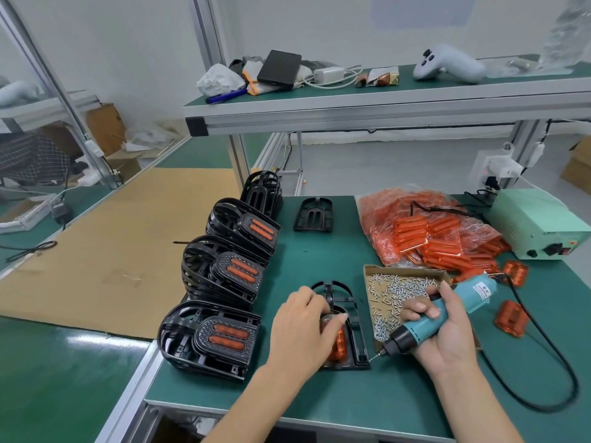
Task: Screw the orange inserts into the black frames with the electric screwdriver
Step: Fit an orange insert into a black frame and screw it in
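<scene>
A black frame [355, 330] lies on the green mat in front of me with an orange insert [339, 345] set into it. My left hand [303, 327] rests over the frame, its fingers curled round the insert. My right hand [444, 330] grips the teal electric screwdriver [447, 314], held nearly level. Its bit [374, 357] points left at the frame's lower right corner. A cardboard tray of screws [393, 295] sits just behind the driver.
Stacks of finished frames [224, 276] line the left. One bare frame [315, 215] lies further back. A bag of orange inserts [428, 231] and loose inserts [510, 318] lie right, beside a green power box [537, 225]. The cable [550, 353] loops right.
</scene>
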{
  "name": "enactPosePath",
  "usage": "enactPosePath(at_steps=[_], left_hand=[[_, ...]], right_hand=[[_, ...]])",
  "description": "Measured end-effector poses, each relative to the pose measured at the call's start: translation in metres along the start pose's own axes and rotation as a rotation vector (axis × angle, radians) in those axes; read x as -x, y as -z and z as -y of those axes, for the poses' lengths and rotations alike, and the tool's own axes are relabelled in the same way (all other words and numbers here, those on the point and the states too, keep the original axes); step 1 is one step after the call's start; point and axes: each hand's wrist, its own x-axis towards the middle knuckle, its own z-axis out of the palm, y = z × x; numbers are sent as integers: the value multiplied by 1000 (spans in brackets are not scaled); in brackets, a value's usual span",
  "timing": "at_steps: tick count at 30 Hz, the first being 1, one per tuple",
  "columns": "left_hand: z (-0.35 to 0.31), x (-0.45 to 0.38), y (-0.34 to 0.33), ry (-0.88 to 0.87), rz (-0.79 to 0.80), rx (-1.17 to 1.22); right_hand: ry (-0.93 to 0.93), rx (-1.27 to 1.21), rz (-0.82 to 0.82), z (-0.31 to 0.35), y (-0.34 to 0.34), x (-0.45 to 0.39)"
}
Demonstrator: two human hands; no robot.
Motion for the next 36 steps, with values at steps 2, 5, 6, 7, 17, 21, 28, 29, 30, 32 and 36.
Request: enactPosePath(at_steps=[2, 5, 6, 7, 17, 21, 28, 29, 30, 32, 36], left_hand=[[9, 8, 4, -120, 103, 102], [19, 18, 2, -209, 271, 105], [20, 20, 0, -207, 300, 94], [21, 21, 0, -203, 312, 91], [10, 4, 9, -173, 379, 91], [-19, -25, 15, -38, 145, 283], [-83, -63, -12, -348, 430, -178], [-87, -64, -16, -354, 473, -266], [-90, -65, -20, -347, 507, -315], [-92, -66, -23, -338, 536, -338], [-85, -63, -25, -316, 506, -191]], right_hand=[[4, -3, 0, -1, 1, -1], [-2, -1, -3, -1, 2, -1], [-5, 0, -4, 0, 3, -1], [-7, -3, -5, 0, 3, -1], [0, 1, 5, 1, 1, 1], [12, 10, 12, 0, 1, 1], [13, 17, 12, 1, 1, 1], [18, 13, 10, 1, 1, 1], [19, 10, 7, 1, 1, 1], [17, 3, 2, 1, 0, 2], [0, 0, 7, 1, -1, 1]])
